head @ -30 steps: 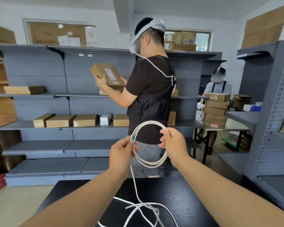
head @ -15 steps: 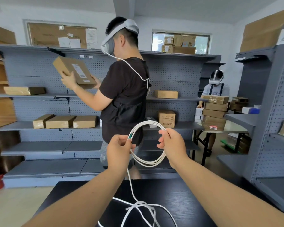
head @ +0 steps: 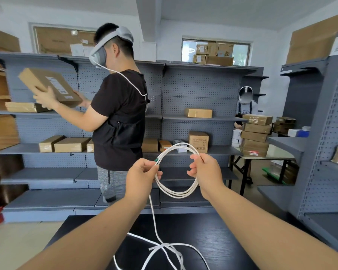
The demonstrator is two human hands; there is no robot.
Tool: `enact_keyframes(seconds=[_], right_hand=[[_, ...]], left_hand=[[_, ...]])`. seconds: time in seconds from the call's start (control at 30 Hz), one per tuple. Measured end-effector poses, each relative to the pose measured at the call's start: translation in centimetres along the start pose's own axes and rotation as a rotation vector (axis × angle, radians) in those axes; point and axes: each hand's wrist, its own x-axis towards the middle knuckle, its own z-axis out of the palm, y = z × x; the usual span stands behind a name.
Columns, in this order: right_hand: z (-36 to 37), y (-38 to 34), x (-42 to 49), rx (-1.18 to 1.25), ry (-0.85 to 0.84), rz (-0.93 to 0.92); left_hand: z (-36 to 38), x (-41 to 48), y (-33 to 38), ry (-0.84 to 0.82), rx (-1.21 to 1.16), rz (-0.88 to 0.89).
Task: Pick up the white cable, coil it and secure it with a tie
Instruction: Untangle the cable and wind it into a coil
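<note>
Cable (head: pixel 176 192) coil pinched between left hand (head: pixel 141 176) – right hand (head: pixel 205 171), tail trailing down

Cable coil (head: pixel 179 194) — left hand (head: pixel 142 176), right hand (head: pixel 207 172)

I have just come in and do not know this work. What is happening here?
A person is coiling a white cable above a black table. The left hand pinches the loops on one side, the right hand grips the other. A few loops are made; the rest hangs down and lies loose on the table. Nothing binds the coil yet. Behind, another person holds a cardboard box at the shelves.
</note>
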Motion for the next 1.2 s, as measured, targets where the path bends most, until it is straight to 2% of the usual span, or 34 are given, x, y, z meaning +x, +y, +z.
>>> enact_keyframes(seconds=[0.23, 0.37, 0.57, 0.8, 1.0, 1.2], right_hand=[[-0.4, 0.3, 0.8, 0.021, 0.039, 0.058], [-1.1, 0.5, 0.9, -0.012, -0.046, 0.055], [-1.9, 0.6, 1.2, -0.038, -0.259, -0.020], [-2.0, -1.0, 1.5, -0.428, -0.381, -0.283], [-1.5, -1.2, 1.0, -0.600, -0.402, -0.428], [-1.1, -1.0, 1.1, -0.709, -0.297, -0.468]], left_hand=[[-0.2, 0.1, 0.6, -0.159, -0.281, -0.134], [-0.4, 0.7, 1.0, -0.189, -0.315, -0.158], [-1.0, 2.0, 1.8, -0.279, -0.254, -0.142], [-1.0, 3.1, 2.8, -0.383, -0.065, -0.144], [-1.1, 3.6, 2.6, -0.397, -0.033, -0.144], [-0.8, 3.0, 1.7, -0.385, -0.038, -0.144]])
